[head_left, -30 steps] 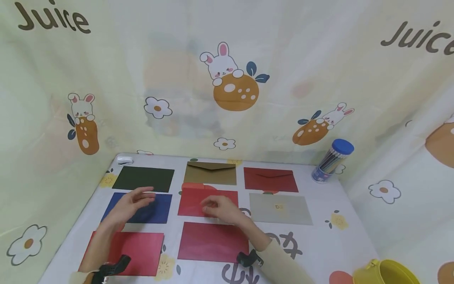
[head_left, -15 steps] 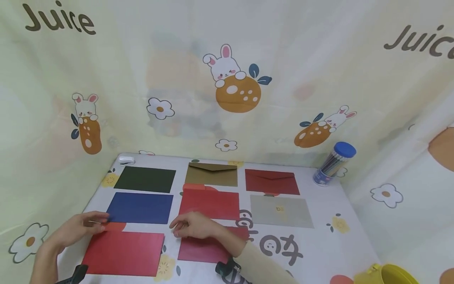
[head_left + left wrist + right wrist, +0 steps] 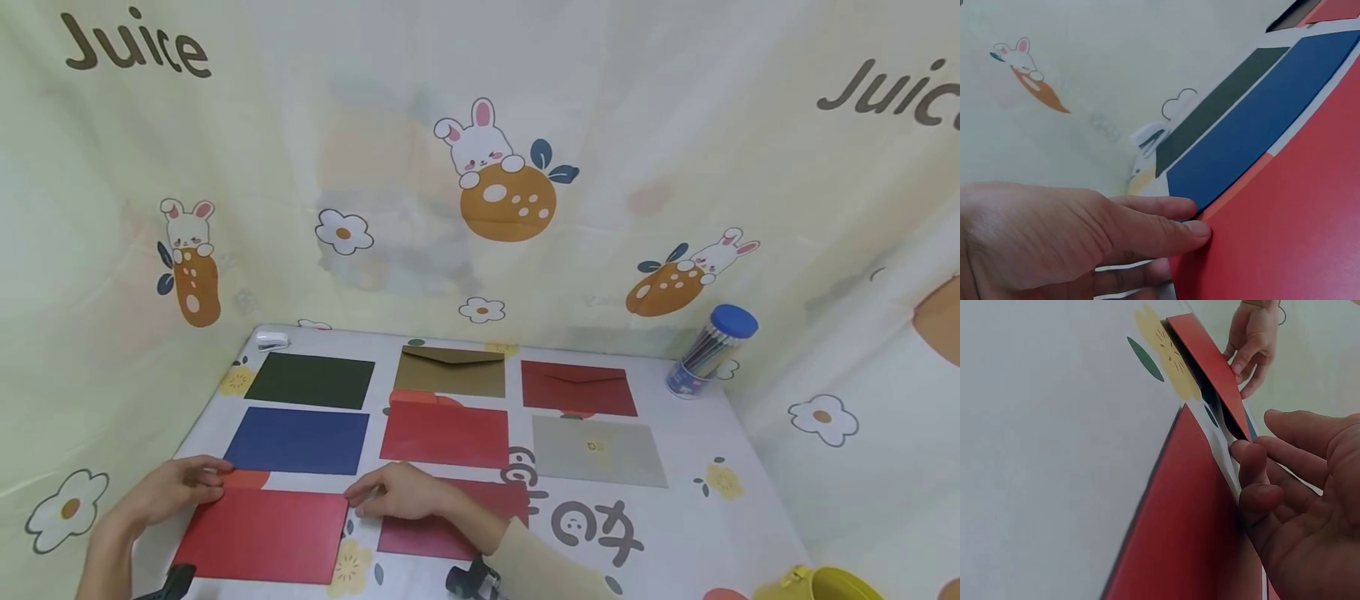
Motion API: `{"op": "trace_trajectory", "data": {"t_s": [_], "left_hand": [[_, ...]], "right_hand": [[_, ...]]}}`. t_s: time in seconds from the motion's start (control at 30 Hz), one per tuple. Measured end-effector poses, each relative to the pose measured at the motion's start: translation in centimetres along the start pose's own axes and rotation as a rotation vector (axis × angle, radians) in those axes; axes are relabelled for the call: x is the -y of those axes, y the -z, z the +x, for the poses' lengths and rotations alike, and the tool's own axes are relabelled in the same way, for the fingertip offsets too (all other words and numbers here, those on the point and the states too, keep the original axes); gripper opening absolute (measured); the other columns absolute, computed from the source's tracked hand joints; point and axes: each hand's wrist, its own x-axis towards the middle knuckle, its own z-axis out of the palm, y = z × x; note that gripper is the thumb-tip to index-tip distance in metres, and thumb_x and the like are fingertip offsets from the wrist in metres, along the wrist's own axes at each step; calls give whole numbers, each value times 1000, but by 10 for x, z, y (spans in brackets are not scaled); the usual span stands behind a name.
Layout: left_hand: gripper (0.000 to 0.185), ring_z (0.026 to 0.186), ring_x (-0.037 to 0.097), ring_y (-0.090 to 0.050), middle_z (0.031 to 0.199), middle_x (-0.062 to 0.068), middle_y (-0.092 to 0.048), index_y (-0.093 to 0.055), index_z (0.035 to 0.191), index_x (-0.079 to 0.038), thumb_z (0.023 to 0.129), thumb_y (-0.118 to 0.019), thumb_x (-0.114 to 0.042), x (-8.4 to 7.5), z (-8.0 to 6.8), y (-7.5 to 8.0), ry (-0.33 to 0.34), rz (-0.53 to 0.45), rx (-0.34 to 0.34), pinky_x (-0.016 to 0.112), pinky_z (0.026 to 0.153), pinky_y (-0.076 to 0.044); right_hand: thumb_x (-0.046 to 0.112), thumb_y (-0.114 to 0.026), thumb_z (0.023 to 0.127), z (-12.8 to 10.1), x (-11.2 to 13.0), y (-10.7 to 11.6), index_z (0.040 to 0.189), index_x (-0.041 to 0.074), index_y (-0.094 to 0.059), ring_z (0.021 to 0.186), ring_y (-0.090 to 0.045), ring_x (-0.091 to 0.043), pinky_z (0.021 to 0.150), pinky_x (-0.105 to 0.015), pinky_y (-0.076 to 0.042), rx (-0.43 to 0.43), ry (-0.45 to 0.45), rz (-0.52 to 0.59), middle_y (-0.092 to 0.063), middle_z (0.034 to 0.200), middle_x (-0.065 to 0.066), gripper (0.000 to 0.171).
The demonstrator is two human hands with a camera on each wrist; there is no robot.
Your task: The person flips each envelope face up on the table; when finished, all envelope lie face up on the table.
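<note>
Note left hand (image 3: 168, 492) at far-left corner of bright red envelope (image 3: 262, 537), thumb (image 3: 1197, 231) on top; cannot tell whether pinching, underside hidden. Find envelope at near left of table (image 3: 690, 533), plain face up, long axis left to right; see no flap to give a pointing direction. Read gap to blue envelope (image 3: 298, 440) behind as probable finger room. Note right hand (image 3: 401, 492) touching far-right corner, fingers (image 3: 1254, 459) loosely bent, no pinch seen; judge opposite-end placement as for even control.

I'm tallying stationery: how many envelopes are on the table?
8. Back: green envelope, gold envelope, flapped red envelope; middle: blue envelope, bright red envelope, grey envelope; front: leftmost red envelope, half-hidden red envelope. Others may hide underneath.
</note>
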Motion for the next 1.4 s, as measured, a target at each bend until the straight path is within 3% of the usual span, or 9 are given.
{"op": "trace_trajectory", "data": {"t_s": [0.17,0.27,0.33,0.57,0.83,1.13,1.4], "left_hand": [[58,102,22,-60,107,8,-67,-56,134,4,89,-76,-25,0,-3,-2,36,1,-29,41,84,-56],[58,104,25,-60,108,9,-66,-57,134,2,89,-77,-28,0,-4,-3,44,-4,-44,42,85,-56],[58,104,27,-59,110,10,-66,-58,133,2,89,-77,-30,0,-4,-3,35,-9,-50,42,84,-57],[46,104,26,-61,111,8,-68,-66,122,-4,88,-78,-34,-1,-4,-1,5,-29,-86,39,82,-56],[45,109,31,-61,112,9,-67,-67,119,-6,91,-74,-40,-9,-6,2,-5,-51,-102,42,84,-55],[56,111,25,-57,119,9,-67,-62,131,-2,95,-67,-46,-12,-10,6,-14,-101,-119,36,83,-52],[61,100,-5,-51,123,-1,-61,-59,136,-5,95,-65,-50,-9,-8,0,-70,-180,-195,25,81,-51]], "right_hand": [[27,-69,95,2,2,0,125,22,-73,93,-60,6,79,-17,-49,-25,20,1,-71,111,18,31],[28,-69,95,1,3,0,123,19,-74,98,-59,6,81,-17,-48,-58,23,68,-71,114,16,30],[28,-69,95,0,3,0,121,18,-75,98,-59,5,80,-18,-48,-91,12,136,-72,112,15,28],[19,-72,93,0,-2,6,113,15,-78,70,-55,-10,59,-21,-43,-193,-19,462,-77,98,3,22],[5,-65,94,0,-2,17,115,7,-76,62,-42,-12,57,-25,-35,-248,-10,694,-72,108,-21,23],[-4,-56,96,-2,-4,22,128,-7,-64,70,-46,-10,58,-22,-34,-253,-2,887,-71,107,-10,34],[-5,-56,95,-4,-5,25,130,-8,-62,73,-48,-11,58,-20,-38,-262,-7,979,-69,107,-12,35]]}}
